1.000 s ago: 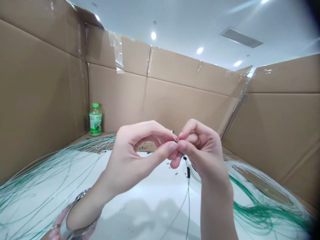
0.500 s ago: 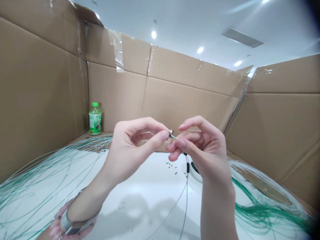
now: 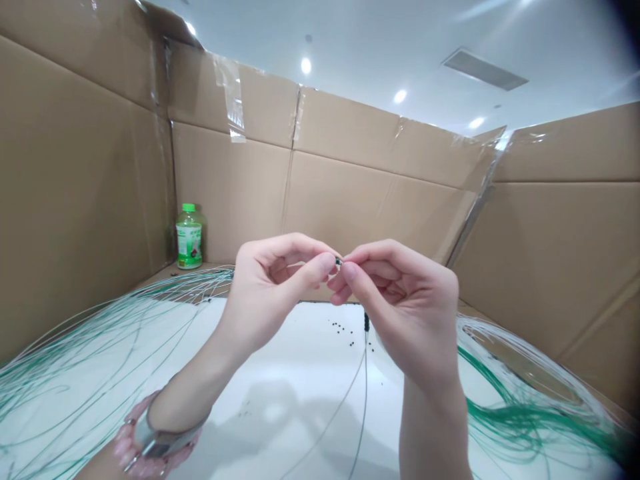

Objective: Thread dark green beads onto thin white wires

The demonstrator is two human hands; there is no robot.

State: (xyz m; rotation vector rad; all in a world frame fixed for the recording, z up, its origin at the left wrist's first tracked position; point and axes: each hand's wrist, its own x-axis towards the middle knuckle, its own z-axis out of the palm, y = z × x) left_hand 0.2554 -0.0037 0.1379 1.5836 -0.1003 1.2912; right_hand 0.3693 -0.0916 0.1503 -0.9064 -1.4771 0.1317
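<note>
My left hand (image 3: pixel 287 287) pinches a tiny dark piece (image 3: pixel 339 261) between thumb and index finger. From the other side, the thumb and forefinger of my right hand (image 3: pixel 400 293) close on the same small piece, and the fingertips of both hands nearly touch. Below my right hand hangs a black beaded section (image 3: pixel 367 323), with two thin wires (image 3: pixel 365 393), one pale and one darker green, running down from it. The upper part of this strand is hidden behind my right hand. Tiny black beads (image 3: pixel 351 344) lie scattered on the white surface (image 3: pixel 280 347).
Green and white wires (image 3: pixel 100 340) spread over the left side; another bundle (image 3: pixel 520 417) lies at the right. A green bottle (image 3: pixel 189 237) stands at the back left corner. Cardboard walls (image 3: pixel 370 167) rise around the work surface.
My right thumb and index finger have come together and moved left and up to the piece at my left fingertips. The hanging beaded section has shifted slightly left.
</note>
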